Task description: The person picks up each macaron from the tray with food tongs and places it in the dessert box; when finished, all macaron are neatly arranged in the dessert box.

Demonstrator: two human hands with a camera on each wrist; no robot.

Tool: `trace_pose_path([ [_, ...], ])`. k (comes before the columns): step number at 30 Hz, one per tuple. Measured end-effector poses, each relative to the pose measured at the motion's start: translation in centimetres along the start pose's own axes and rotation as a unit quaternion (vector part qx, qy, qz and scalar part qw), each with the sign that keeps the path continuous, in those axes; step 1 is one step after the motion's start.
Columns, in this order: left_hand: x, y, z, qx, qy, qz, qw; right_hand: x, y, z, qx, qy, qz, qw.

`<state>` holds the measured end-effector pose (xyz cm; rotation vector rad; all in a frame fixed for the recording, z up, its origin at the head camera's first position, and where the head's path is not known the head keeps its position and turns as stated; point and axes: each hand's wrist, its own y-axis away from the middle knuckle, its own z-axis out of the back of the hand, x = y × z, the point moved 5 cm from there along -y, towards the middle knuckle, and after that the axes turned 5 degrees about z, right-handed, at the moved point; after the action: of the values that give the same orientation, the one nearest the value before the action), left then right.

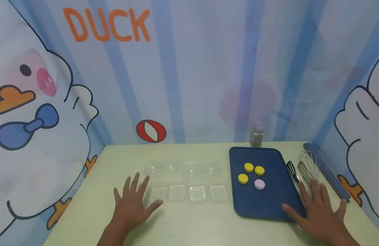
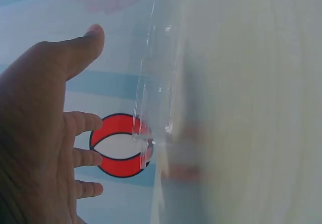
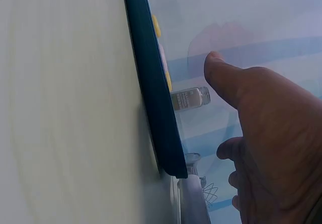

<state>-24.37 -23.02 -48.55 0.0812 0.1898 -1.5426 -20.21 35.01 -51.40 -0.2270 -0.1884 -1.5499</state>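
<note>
My left hand (image 1: 132,206) is held over the left of the table with fingers spread, holding nothing. Just beyond it lie several clear plastic boxes (image 1: 197,193) in two rows, also seen edge-on in the left wrist view. My right hand (image 1: 321,215), fingers likewise spread and gripping nothing, overlaps the near right corner of a dark blue tray (image 1: 269,208). On this tray sit three yellow macarons (image 1: 243,178) and a pale pink one (image 1: 259,185). Beyond the right fingertips are a small black whisk (image 1: 292,171), a metal spoon (image 1: 303,169) and a wire whisk (image 1: 310,160), partly hidden by the hand.
Behind the tray stands a small glass jar (image 1: 256,137) close to the printed curtain (image 1: 201,68). A blue-grey rolling pin (image 1: 327,172) lies along the right edge of the pale table (image 1: 192,225). Curtain walls with duck pictures enclose the back and both sides.
</note>
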Motion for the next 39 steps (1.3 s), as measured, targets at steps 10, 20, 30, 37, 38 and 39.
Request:
trace_pose_path([
  [10, -3.4, -0.5, -0.2, -0.033, 0.031, -0.08, 0.9958, -0.6, -0.6, 1.1, -0.001, -0.003, -0.007, 1.0],
  [20, -8.7, -0.7, -0.8, -0.041, 0.093, -0.165, 0.981, -2.4, -1.7, 1.9, -0.047, -0.006, -0.008, 0.9989],
  [30, -12.2, -1.6, -1.6, -0.03, 0.137, -0.235, 0.9618, -2.4, -2.8, 2.3, -0.124, -0.038, 0.016, 0.9914],
  [37, -14.9, -2.2, -2.2, -0.017, 0.127, -0.262, 0.9566, -2.4, -3.3, 2.9, -0.134, -0.034, 0.026, 0.99],
  [38, -15.2, -2.3, -2.3, -0.015, 0.128, -0.264, 0.9559, -2.4, -3.4, 2.9, -0.133, -0.035, 0.026, 0.9902],
  [39, -15.5, -2.3, -2.3, -0.014, 0.129, -0.267, 0.955, -2.3, -3.4, 2.9, -0.133, -0.035, 0.027, 0.9901],
])
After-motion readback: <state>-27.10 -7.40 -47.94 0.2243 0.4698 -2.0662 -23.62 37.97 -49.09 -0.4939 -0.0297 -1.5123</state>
